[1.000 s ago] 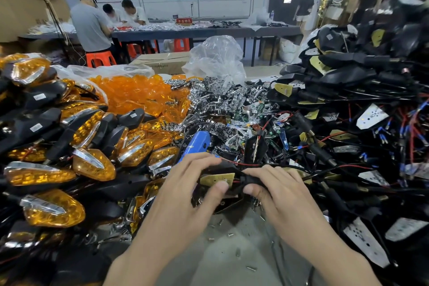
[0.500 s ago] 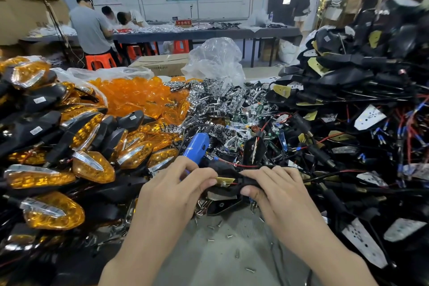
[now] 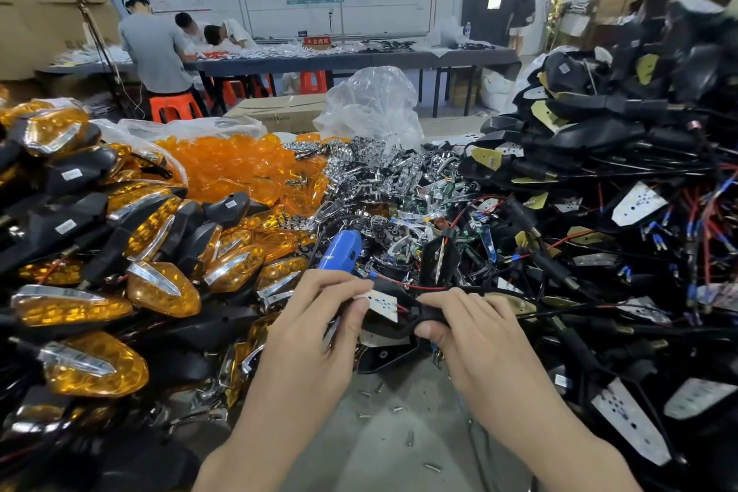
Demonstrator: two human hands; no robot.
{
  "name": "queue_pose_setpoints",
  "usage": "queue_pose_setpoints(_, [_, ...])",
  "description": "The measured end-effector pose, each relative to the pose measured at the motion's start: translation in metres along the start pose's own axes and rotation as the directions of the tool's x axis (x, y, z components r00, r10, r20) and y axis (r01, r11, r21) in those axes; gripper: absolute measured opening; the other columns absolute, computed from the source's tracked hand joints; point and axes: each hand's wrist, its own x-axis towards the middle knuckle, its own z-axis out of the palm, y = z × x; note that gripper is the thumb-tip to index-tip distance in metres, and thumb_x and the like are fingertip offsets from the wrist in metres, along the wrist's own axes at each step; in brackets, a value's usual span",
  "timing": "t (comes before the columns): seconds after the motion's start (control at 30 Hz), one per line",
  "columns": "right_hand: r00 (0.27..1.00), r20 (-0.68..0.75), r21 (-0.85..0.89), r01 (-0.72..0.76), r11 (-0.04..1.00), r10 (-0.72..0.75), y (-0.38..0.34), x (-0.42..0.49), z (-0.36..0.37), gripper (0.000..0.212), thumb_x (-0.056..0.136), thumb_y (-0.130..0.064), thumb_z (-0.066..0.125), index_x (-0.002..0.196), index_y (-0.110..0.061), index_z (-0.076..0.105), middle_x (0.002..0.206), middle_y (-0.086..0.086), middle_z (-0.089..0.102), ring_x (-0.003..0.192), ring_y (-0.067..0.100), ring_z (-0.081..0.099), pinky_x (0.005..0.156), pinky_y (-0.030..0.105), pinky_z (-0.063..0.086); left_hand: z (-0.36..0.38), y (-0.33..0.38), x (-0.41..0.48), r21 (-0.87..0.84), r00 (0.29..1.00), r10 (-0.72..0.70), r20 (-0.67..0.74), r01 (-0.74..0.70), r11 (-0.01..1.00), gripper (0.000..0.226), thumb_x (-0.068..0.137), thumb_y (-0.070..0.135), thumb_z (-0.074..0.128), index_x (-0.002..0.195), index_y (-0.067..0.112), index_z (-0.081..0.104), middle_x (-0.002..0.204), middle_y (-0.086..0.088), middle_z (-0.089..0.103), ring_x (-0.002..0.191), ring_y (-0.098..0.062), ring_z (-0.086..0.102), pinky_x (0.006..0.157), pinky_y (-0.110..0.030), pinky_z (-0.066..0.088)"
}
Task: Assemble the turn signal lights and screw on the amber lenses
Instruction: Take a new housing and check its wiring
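White LED board (image 3: 379,302) — yellow back up a second ago — now face up in black housing (image 3: 399,326), above desk (image 3: 399,431). Left hand (image 3: 315,332) fingers (image 3: 356,314) pinch board; right hand (image 3: 475,332) grips housing stem. Seating likely underway — lenses (image 3: 239,168) pending.

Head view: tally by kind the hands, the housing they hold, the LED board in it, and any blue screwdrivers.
Hands (left hand, right hand): 2
black housing: 1
white LED board: 1
blue screwdriver: 1
Total: 5
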Motion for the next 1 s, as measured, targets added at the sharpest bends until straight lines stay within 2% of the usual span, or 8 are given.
queue_pose_setpoints(0.13, [1.0, -0.005, -0.006, 0.0, 1.0, 0.0, 0.0, 0.0, 0.001, 0.039, 0.098, -0.036, 0.039, 0.105, -0.014, 0.07, 0.092, -0.006, 0.071, 0.075, 0.02, 0.068, 0.076, 0.035, 0.034, 0.003, 0.005, 0.0, -0.113, 0.991, -0.134, 0.016, 0.135, 0.984, 0.034, 0.094, 0.014, 0.058, 0.121, 0.035, 0.059, 0.114, 0.02, 0.054, 0.112, -0.004, 0.057, 0.091, -0.007, 0.038])
queue_pose_setpoints(0.27, [1.0, -0.029, -0.02, 0.002, 1.0, -0.002, 0.001, 0.0, 0.003, 0.037, 0.098, -0.036, 0.04, 0.107, -0.015, 0.069, 0.091, -0.006, 0.068, 0.076, 0.021, 0.067, 0.076, 0.034, 0.034, 0.004, 0.007, 0.0, -0.203, 0.97, -0.234, 0.059, 0.241, 0.949, 0.043, 0.094, 0.005, 0.06, 0.123, 0.037, 0.057, 0.118, 0.019, 0.052, 0.112, -0.008, 0.057, 0.091, -0.009, 0.04])
queue_pose_setpoints(0.43, [0.998, -0.063, -0.011, -0.03, 0.999, 0.029, 0.0, 0.0, 0.005, 0.037, 0.099, -0.038, 0.04, 0.109, -0.016, 0.068, 0.091, -0.007, 0.067, 0.076, 0.02, 0.064, 0.075, 0.034, 0.035, 0.005, 0.008, 0.002, -0.389, 0.897, -0.425, 0.12, 0.437, 0.811, 0.02, 0.097, 0.017, 0.059, 0.108, 0.033, 0.064, 0.106, 0.018, 0.067, 0.101, 0.0, 0.062, 0.078, -0.008, 0.046])
queue_pose_setpoints(0.57, [0.997, -0.02, 0.063, -0.069, 0.996, 0.071, 0.0, 0.0, 0.004, 0.042, 0.101, -0.043, 0.038, 0.114, -0.018, 0.069, 0.092, -0.007, 0.067, 0.079, 0.022, 0.066, 0.076, 0.038, 0.044, 0.004, 0.005, 0.003, -0.476, 0.867, -0.477, 0.142, 0.483, 0.735, 0.017, 0.098, 0.021, 0.057, 0.098, 0.033, 0.069, 0.097, 0.011, 0.072, 0.084, -0.009, 0.067, 0.073, -0.016, 0.052])
queue_pose_setpoints(0.7, [0.997, -0.05, 0.066, -0.054, 0.996, 0.057, 0.001, -0.001, 0.005, 0.04, 0.101, -0.043, 0.039, 0.115, -0.019, 0.068, 0.093, -0.009, 0.066, 0.08, 0.017, 0.064, 0.078, 0.033, 0.037, 0.003, 0.002, 0.004, -0.561, 0.852, -0.493, 0.174, 0.497, 0.662, 0.013, 0.092, 0.027, 0.06, 0.096, 0.029, 0.072, 0.098, 0.004, 0.074, 0.085, -0.015, 0.07, 0.071, -0.023, 0.057])
queue_pose_setpoints(0.87, [0.993, -0.115, 0.01, 0.006, 1.0, -0.005, 0.002, -0.001, 0.01, 0.038, 0.101, -0.041, 0.042, 0.111, -0.018, 0.071, 0.09, -0.009, 0.067, 0.08, 0.016, 0.065, 0.089, 0.031, 0.037, 0.008, -0.001, 0.005, -0.71, 0.708, -0.608, 0.359, 0.63, 0.314, 0.018, 0.097, 0.015, 0.057, 0.097, 0.021, 0.075, 0.1, -0.016, 0.073, 0.085, -0.024, 0.071, 0.072, -0.034, 0.06])
queue_pose_setpoints(0.93, [0.993, -0.113, 0.002, 0.026, 1.0, -0.025, 0.001, -0.001, 0.012, 0.038, 0.102, -0.041, 0.041, 0.111, -0.018, 0.071, 0.091, -0.01, 0.067, 0.081, 0.014, 0.065, 0.089, 0.03, 0.037, 0.01, 0.001, 0.004, -0.712, 0.679, -0.604, 0.418, 0.657, 0.246, 0.022, 0.099, 0.015, 0.054, 0.098, 0.021, 0.075, 0.101, -0.019, 0.073, 0.085, -0.026, 0.071, 0.072, -0.034, 0.06])
queue_pose_setpoints(1.0, [0.994, -0.102, 0.005, 0.033, 0.999, -0.032, 0.002, -0.001, 0.013, 0.037, 0.102, -0.041, 0.04, 0.113, -0.02, 0.069, 0.093, -0.01, 0.066, 0.082, 0.014, 0.064, 0.089, 0.029, 0.036, 0.011, 0.003, 0.004, -0.71, 0.673, -0.586, 0.45, 0.668, 0.222, 0.023, 0.1, 0.016, 0.052, 0.099, 0.022, 0.075, 0.106, -0.016, 0.073, 0.093, -0.028, 0.072, 0.074, -0.035, 0.06])
